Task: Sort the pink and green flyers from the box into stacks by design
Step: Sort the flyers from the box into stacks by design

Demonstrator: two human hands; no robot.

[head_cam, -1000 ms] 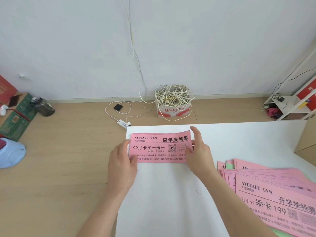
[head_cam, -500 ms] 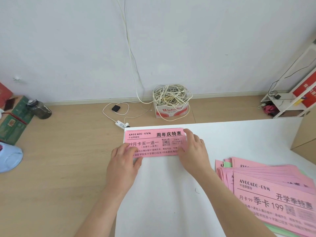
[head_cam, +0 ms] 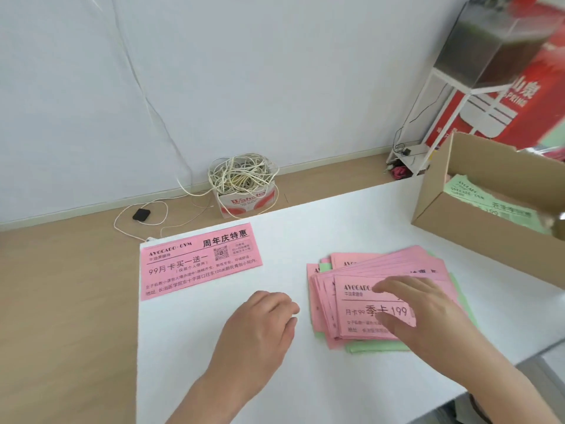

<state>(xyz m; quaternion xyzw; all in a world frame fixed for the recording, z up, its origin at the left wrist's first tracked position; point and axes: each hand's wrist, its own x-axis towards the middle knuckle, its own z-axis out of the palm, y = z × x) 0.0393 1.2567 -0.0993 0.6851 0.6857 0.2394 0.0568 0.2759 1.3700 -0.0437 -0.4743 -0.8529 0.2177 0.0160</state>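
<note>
Flyers (head_cam: 357,319) sat piled on the worktop (head_cam: 305,381) near the box (head_cam: 458,223). Right hand (head_cam: 428,313) had its fingers (head_cam: 394,286) flat on top, probably to slide one off. Left hand (head_cam: 260,325) rested loose, empty. Lone pink flyer (head_cam: 198,261) lay apart, stack-starter I guess.

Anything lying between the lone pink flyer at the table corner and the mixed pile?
In the head view, only bare white table lies between the lone pink flyer and the mixed pile; the left hand rests just nearer than that gap.

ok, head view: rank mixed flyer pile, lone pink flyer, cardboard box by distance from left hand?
1. Mixed pink and green flyer pile, just right of the left hand.
2. Lone pink flyer, ahead-left.
3. Brown cardboard box, far right.
</note>
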